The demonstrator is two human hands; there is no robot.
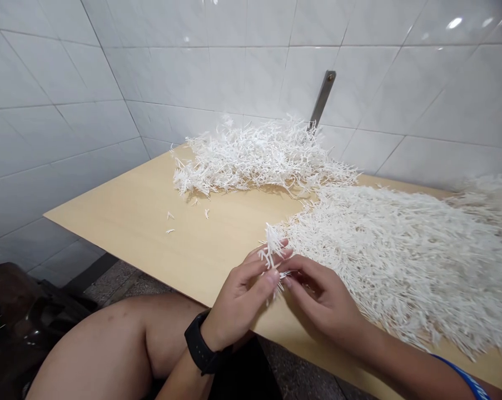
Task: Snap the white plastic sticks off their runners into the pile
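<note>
My left hand [238, 297] and right hand [319, 294] are held close together at the near edge of the wooden tabletop [159, 244], fingers curled toward each other, my left wrist [204, 339] raised, my right forearm [401, 369] reaching in from the side.

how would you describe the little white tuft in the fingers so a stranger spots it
On the pale wooden table by the white tiled wall, a big mat of white spiky strands spreads right. At its near edge the left hand, wearing a black watch, meets the right hand. The small white tuft sits in the fingers, clear of the mat.
</note>
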